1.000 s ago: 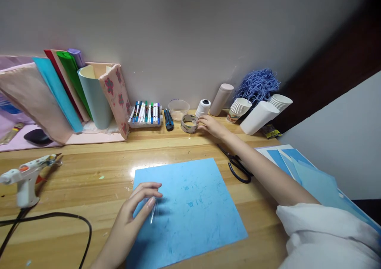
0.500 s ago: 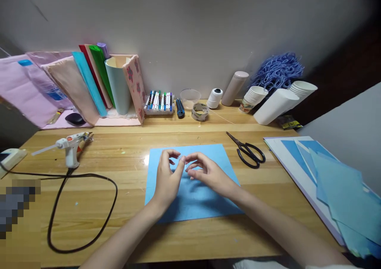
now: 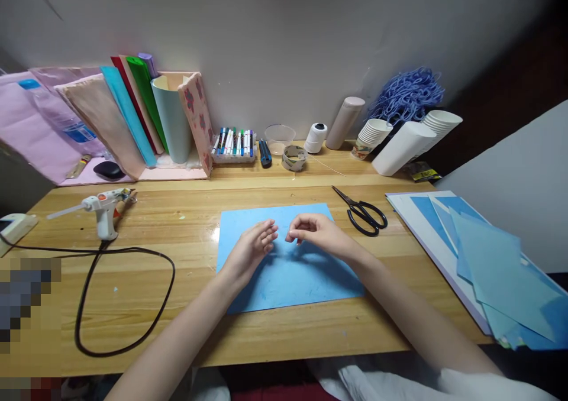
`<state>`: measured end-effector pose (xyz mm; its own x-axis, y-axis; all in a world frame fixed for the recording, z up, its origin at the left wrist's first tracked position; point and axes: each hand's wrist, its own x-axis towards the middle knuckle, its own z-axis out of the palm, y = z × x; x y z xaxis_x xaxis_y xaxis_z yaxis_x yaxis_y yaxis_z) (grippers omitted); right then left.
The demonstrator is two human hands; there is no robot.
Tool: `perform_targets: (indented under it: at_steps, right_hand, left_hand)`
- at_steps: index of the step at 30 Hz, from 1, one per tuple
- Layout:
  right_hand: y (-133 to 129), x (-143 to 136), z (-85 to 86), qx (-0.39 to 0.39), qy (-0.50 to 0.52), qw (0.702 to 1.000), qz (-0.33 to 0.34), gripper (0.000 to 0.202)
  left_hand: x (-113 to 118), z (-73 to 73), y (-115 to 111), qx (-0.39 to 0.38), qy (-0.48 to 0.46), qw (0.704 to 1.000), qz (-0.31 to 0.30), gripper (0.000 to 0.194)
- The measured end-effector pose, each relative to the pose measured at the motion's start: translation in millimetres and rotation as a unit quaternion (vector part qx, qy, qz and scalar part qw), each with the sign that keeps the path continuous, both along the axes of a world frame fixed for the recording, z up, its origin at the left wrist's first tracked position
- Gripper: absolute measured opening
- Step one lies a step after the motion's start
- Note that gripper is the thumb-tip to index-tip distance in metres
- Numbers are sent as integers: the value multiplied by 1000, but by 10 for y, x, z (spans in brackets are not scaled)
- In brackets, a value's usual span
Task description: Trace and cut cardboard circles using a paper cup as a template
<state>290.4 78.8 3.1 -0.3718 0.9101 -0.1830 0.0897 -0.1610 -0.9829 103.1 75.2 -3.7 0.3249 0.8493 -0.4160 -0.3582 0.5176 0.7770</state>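
Observation:
A blue sheet of paper lies flat on the wooden table in front of me. Above its left part is my left hand, with its fingers stretched out and its palm turned to the right. Facing it across a small gap, my right hand has its thumb and fingertips drawn together in a pinch over the sheet. Whatever sits between those fingertips, if anything, is too small to make out. Black-handled scissors rest on the table just right of the sheet.
A hot glue gun with a looped black cord is at left. Markers, a utility knife, a tape roll, thread and paper cups line the back. Blue paper pieces lie at right.
My hands have moved apart from their near-touching position. The left fingers have straightened from a curl, and the right fingertips have closed together. The view has tilted slightly down.

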Motion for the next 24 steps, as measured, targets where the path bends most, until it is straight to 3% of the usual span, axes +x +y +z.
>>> perform_targets:
  at_steps: [3, 7, 12, 20, 22, 24]
  right_hand:
    - [32, 84, -5, -21, -24, 999, 23, 29]
    - [21, 154, -61, -60, -8, 994, 93, 28]
    - [26, 229, -127, -81, 12, 989, 122, 27]
    - [83, 494, -6, -26, -50, 997, 57, 31]
    - [96, 669, 38, 12, -133, 991, -10, 30]
    - [105, 878, 35, 54, -310, 943, -111, 27]
  left_hand:
    - [-52, 43, 47, 56, 90, 994, -28, 41]
    - [-13, 57, 129, 155, 198, 960, -127, 52]
    - [55, -16, 246, 182, 195, 933, -241, 33]
    - [177, 41, 338, 225, 231, 933, -161, 30]
    - [194, 81, 381, 234, 245, 933, -122, 31]
    - [187, 109, 429, 244, 268, 928, -82, 30]
